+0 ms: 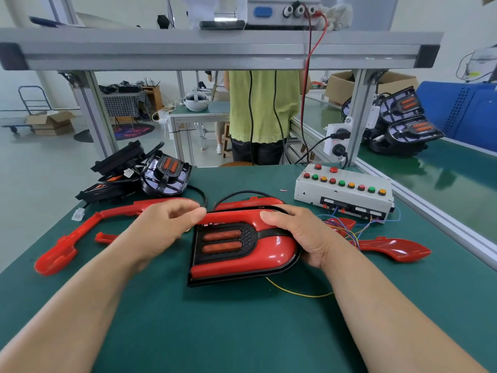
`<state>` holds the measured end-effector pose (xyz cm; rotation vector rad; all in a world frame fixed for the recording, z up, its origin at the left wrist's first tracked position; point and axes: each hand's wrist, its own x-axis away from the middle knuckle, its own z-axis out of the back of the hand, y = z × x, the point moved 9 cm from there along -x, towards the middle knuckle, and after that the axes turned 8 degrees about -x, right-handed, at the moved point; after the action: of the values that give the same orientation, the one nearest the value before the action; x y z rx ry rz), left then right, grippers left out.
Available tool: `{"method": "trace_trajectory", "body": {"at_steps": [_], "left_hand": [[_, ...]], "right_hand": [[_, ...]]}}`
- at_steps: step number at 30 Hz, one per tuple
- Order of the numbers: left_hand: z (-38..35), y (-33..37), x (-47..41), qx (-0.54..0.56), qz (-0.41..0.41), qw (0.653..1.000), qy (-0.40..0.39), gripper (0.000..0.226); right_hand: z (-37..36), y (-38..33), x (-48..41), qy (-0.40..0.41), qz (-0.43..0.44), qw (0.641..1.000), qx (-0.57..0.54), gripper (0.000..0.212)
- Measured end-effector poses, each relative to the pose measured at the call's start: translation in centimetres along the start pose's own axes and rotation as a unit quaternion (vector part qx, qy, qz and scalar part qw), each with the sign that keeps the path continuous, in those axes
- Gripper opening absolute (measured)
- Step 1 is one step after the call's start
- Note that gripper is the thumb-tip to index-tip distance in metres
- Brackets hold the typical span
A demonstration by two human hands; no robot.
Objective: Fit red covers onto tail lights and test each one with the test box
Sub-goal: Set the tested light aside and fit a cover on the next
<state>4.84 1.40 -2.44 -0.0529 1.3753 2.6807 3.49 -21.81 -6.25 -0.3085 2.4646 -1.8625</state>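
A black tail light with a red cover (242,258) on it lies on the green mat in front of me. My left hand (166,224) pinches the cover's upper left edge. My right hand (301,232) grips the tail light's right end, thumb on top of the cover. Loose red covers lie at the left (78,238), behind the light (250,202) and at the right (395,249). The white test box (344,193) with coloured buttons stands at the back right, its coloured wires trailing toward my right hand. Uncovered tail lights (165,176) sit at the back left.
More uncovered tail lights (403,125) are stacked on the neighbouring bench at the right. A person in a green shirt (263,109) stands beyond the bench. An aluminium frame shelf (215,49) spans overhead with a power supply on it. A yellow wire (295,293) lies near the light.
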Motion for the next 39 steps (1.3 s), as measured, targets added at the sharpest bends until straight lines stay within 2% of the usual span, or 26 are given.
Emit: {"method": "trace_trajectory", "body": {"at_steps": [2,4,9,13,17,24,31,34,39], "left_hand": [[-1.3,-1.6,0.1,0.05,0.046,0.994,-0.086,0.051],[-3.0,-1.8,0.3,0.113,0.061,0.98,-0.15,0.053],[-4.8,-1.1,0.7,0.277,0.092,0.936,-0.195,0.047],[-4.6,-0.8,0.5,0.313,0.087,0.934,-0.147,0.041],[-4.4,-1.3,0.3,0.29,0.101,0.945,-0.113,0.035],[-3.4,-1.8,-0.1,0.236,0.095,0.966,-0.04,0.018],[-3.2,-1.9,-0.3,0.225,0.086,0.97,-0.019,0.014],[-3.6,-2.0,-0.2,0.242,0.087,0.966,-0.034,0.022],[-4.2,-2.1,0.0,0.26,0.098,0.953,-0.122,0.056]], "right_hand": [[-0.1,0.0,-0.1,-0.002,0.0,1.0,0.0,0.036],[-0.2,0.0,0.0,-0.009,-0.001,1.0,-0.004,0.04],[-0.7,0.1,0.1,-0.024,0.004,1.0,-0.014,0.03],[-0.6,0.0,0.1,-0.022,0.009,1.0,-0.004,0.029],[-0.7,-0.2,0.1,-0.032,0.01,0.999,-0.002,0.043],[-0.6,-0.5,-0.1,-0.033,0.023,0.999,0.002,0.04],[-0.6,-0.3,-0.2,-0.036,0.021,0.999,0.007,0.043],[-0.4,0.0,-0.1,-0.034,0.018,0.999,0.0,0.044],[0.2,0.3,-0.3,-0.006,-0.021,1.0,0.02,0.046]]}}
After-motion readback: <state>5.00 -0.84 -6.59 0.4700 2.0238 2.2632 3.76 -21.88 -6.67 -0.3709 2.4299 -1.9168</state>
